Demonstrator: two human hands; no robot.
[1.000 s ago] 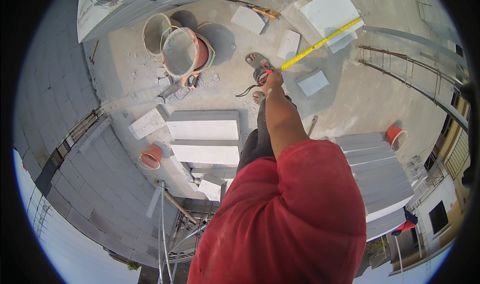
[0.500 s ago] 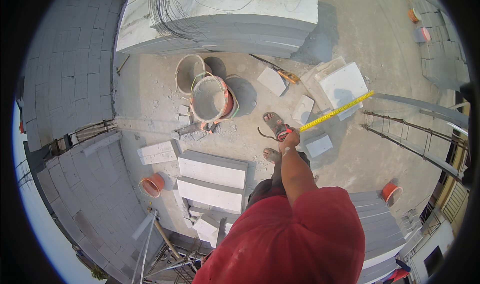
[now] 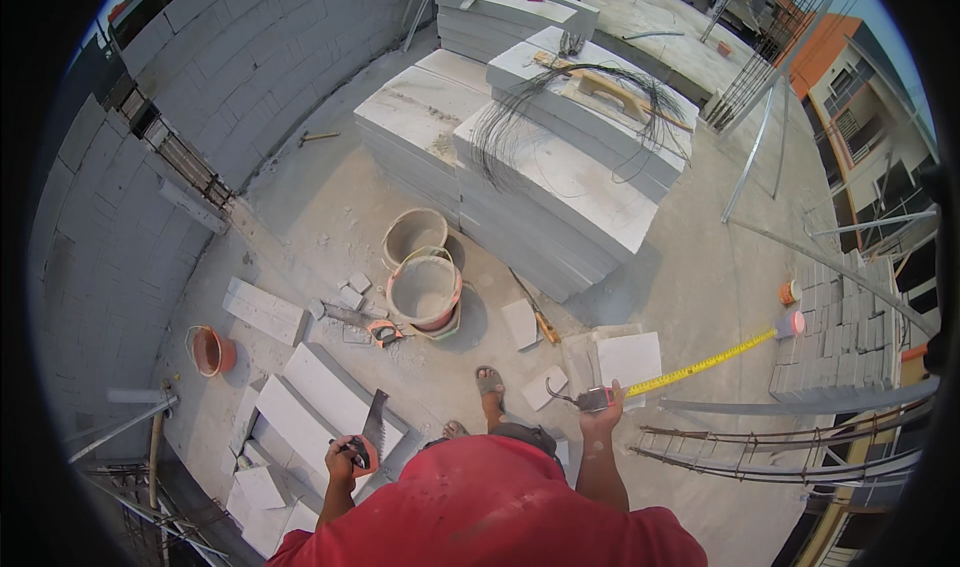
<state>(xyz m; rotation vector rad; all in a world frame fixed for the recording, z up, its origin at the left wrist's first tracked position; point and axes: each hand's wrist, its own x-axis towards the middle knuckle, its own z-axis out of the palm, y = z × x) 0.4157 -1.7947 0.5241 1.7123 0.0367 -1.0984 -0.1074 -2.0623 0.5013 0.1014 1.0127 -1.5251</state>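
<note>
In my right hand (image 3: 603, 422) is a tape measure with a red and dark case (image 3: 595, 399), gripped with a dark strap loop hanging off it. Its yellow tape (image 3: 705, 365) runs out to the right, raised across a flat white block (image 3: 628, 355). My left hand (image 3: 341, 460) is closed round the red and black handle of a hand saw (image 3: 375, 422). The saw's toothed blade points away from me, over the long white blocks (image 3: 330, 382) on the floor at the left. My sandalled foot (image 3: 490, 379) stands between the two hands.
Two mortar-stained buckets (image 3: 424, 289) stand ahead, beside a second saw with an orange handle (image 3: 384, 332). Beyond is a large block stack (image 3: 560, 187) with loose wire (image 3: 520, 117) and a float (image 3: 612, 97). Rebar frames (image 3: 760, 457) lie right; an orange bucket (image 3: 212, 351) sits left.
The view has swung up and round, showing more of the block stack and walls. My left hand has come into view with the saw. The tape stays extended from my right hand.
</note>
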